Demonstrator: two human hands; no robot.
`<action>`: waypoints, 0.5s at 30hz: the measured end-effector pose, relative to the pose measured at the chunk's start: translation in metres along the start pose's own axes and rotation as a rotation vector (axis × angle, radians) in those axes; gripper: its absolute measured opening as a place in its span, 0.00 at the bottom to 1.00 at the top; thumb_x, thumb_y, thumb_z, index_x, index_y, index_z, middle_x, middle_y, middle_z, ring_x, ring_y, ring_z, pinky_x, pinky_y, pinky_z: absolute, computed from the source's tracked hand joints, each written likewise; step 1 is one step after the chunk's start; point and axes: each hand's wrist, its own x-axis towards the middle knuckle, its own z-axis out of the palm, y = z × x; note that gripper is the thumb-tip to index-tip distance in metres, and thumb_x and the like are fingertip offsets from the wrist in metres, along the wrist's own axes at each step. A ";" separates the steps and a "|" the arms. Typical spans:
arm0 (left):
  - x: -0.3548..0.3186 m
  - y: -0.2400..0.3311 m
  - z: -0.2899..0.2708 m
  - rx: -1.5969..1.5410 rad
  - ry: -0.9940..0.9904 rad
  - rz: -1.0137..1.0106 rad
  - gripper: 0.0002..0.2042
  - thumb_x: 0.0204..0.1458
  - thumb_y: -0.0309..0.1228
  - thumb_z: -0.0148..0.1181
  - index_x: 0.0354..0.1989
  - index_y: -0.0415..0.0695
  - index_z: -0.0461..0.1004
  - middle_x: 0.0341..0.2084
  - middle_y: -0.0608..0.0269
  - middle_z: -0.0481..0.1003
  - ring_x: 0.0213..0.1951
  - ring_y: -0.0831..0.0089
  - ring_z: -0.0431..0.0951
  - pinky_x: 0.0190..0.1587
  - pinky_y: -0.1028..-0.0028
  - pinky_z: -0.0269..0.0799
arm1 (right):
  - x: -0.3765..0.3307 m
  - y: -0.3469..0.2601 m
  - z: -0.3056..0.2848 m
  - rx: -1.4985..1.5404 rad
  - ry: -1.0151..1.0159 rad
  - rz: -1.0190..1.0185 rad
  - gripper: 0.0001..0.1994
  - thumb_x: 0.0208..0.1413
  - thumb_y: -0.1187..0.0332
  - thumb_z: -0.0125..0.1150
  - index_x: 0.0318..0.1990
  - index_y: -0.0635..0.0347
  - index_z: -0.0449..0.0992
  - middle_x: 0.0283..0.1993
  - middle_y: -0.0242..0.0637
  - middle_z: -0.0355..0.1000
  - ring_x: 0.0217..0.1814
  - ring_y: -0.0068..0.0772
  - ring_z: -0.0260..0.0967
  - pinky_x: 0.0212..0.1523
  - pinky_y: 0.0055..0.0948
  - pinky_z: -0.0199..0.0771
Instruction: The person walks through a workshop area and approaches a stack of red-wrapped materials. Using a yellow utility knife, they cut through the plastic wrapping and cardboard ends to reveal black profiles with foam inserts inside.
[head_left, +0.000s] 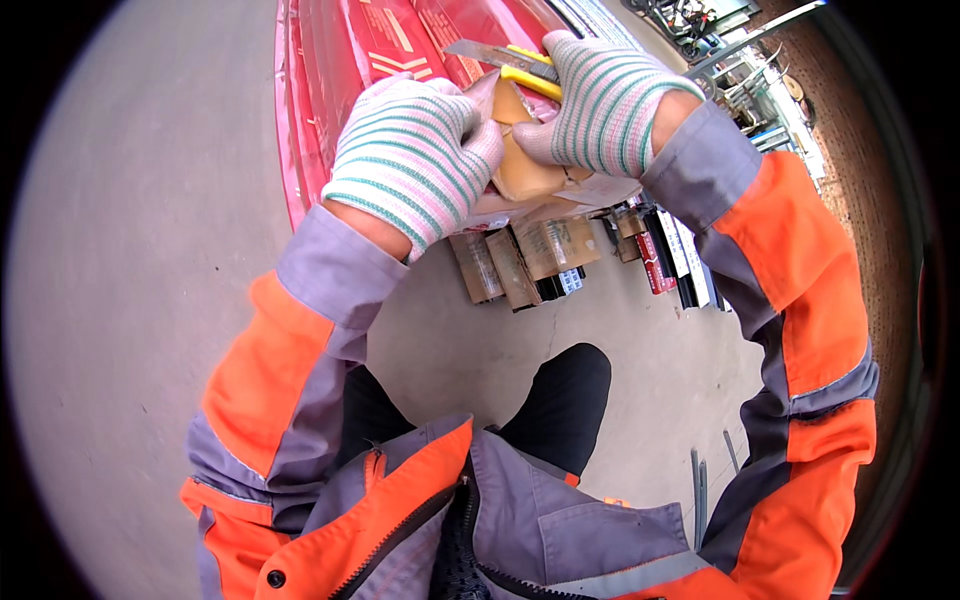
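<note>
Both of my hands wear white knit gloves with green and pink stripes. My right hand (608,112) is closed round a yellow utility knife (532,84), its blade out and pointing left over the red wrapping. The right thumb reaches down to the brown-covered end (527,165) of a long package. My left hand (415,150) is curled at the left side of that end, its fingers pinching the wrapping and its thumb close to the brown patch. Red plastic film with pale printing covers the long package (385,40), which stretches away from me.
Below the package end, several brown cardboard-wrapped bundles (555,245) stick out over the grey floor (150,300). A red box end (655,265) lies to their right. Metal profiles and assorted hardware (770,100) crowd the far right. Thin grey strips (697,490) lie by my right arm.
</note>
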 end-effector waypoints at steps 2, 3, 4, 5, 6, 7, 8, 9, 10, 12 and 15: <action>-0.003 -0.006 -0.004 0.012 0.047 0.089 0.16 0.56 0.35 0.57 0.45 0.35 0.82 0.21 0.53 0.76 0.28 0.54 0.77 0.39 0.57 0.71 | 0.003 -0.010 -0.010 -0.067 -0.013 -0.008 0.32 0.47 0.45 0.71 0.48 0.67 0.77 0.38 0.49 0.80 0.40 0.46 0.81 0.43 0.38 0.80; -0.003 -0.005 -0.005 -0.028 0.052 0.060 0.17 0.55 0.35 0.58 0.46 0.35 0.82 0.20 0.53 0.76 0.28 0.54 0.77 0.40 0.57 0.71 | 0.003 -0.016 -0.017 -0.085 -0.047 -0.006 0.32 0.48 0.45 0.71 0.48 0.66 0.77 0.39 0.50 0.80 0.41 0.46 0.81 0.43 0.39 0.80; -0.002 -0.004 -0.007 -0.065 0.059 0.031 0.18 0.55 0.35 0.58 0.47 0.34 0.82 0.20 0.52 0.76 0.28 0.54 0.77 0.41 0.57 0.71 | 0.004 -0.018 -0.019 -0.097 -0.040 -0.007 0.31 0.49 0.45 0.70 0.48 0.66 0.77 0.39 0.50 0.80 0.41 0.46 0.81 0.43 0.39 0.80; -0.003 -0.003 -0.001 -0.051 0.099 0.065 0.15 0.55 0.34 0.57 0.40 0.34 0.82 0.19 0.52 0.75 0.27 0.55 0.77 0.47 0.58 0.72 | 0.006 -0.015 -0.013 -0.109 -0.046 -0.006 0.31 0.49 0.45 0.70 0.48 0.66 0.77 0.39 0.50 0.80 0.41 0.46 0.81 0.43 0.40 0.80; -0.004 -0.003 0.003 -0.076 0.085 0.055 0.14 0.55 0.34 0.57 0.37 0.34 0.82 0.19 0.52 0.75 0.27 0.55 0.77 0.50 0.58 0.72 | 0.009 -0.014 -0.008 -0.121 -0.050 -0.007 0.30 0.50 0.45 0.69 0.48 0.65 0.77 0.39 0.50 0.80 0.41 0.46 0.81 0.44 0.40 0.80; -0.005 -0.003 0.006 -0.101 0.071 0.043 0.13 0.55 0.34 0.57 0.34 0.35 0.82 0.18 0.52 0.74 0.27 0.55 0.77 0.53 0.58 0.71 | 0.010 -0.008 -0.001 -0.083 -0.006 -0.016 0.29 0.50 0.46 0.69 0.47 0.65 0.77 0.39 0.50 0.80 0.41 0.46 0.81 0.44 0.40 0.80; -0.006 -0.004 0.009 -0.125 0.058 0.032 0.13 0.55 0.33 0.56 0.30 0.35 0.82 0.17 0.52 0.74 0.26 0.54 0.77 0.55 0.58 0.71 | 0.009 0.000 0.008 -0.046 0.037 -0.025 0.28 0.51 0.47 0.69 0.47 0.65 0.77 0.38 0.50 0.80 0.41 0.46 0.81 0.43 0.40 0.79; -0.005 -0.003 0.009 -0.101 0.090 0.050 0.14 0.54 0.32 0.56 0.22 0.36 0.79 0.16 0.53 0.73 0.26 0.55 0.76 0.60 0.56 0.69 | 0.008 0.002 0.008 -0.010 0.086 -0.032 0.28 0.51 0.47 0.68 0.46 0.65 0.78 0.38 0.49 0.80 0.41 0.47 0.80 0.43 0.40 0.79; -0.004 -0.002 0.008 -0.123 0.093 0.046 0.13 0.53 0.32 0.56 0.21 0.37 0.79 0.16 0.53 0.73 0.26 0.55 0.76 0.61 0.56 0.68 | 0.007 0.005 0.007 0.007 0.094 -0.022 0.27 0.52 0.49 0.68 0.47 0.66 0.77 0.37 0.51 0.79 0.39 0.48 0.80 0.43 0.40 0.79; -0.006 -0.004 0.004 -0.158 0.096 0.034 0.13 0.52 0.32 0.57 0.20 0.37 0.79 0.16 0.52 0.74 0.26 0.55 0.76 0.63 0.55 0.67 | 0.008 0.002 -0.001 0.050 0.113 -0.009 0.25 0.53 0.53 0.67 0.49 0.67 0.75 0.35 0.56 0.78 0.37 0.51 0.79 0.41 0.39 0.78; -0.005 -0.006 0.003 -0.176 0.097 0.029 0.12 0.51 0.31 0.58 0.19 0.37 0.79 0.17 0.52 0.75 0.26 0.56 0.77 0.65 0.54 0.66 | 0.016 0.005 -0.004 0.057 0.145 -0.067 0.23 0.53 0.57 0.66 0.50 0.68 0.77 0.35 0.56 0.78 0.37 0.51 0.79 0.41 0.39 0.78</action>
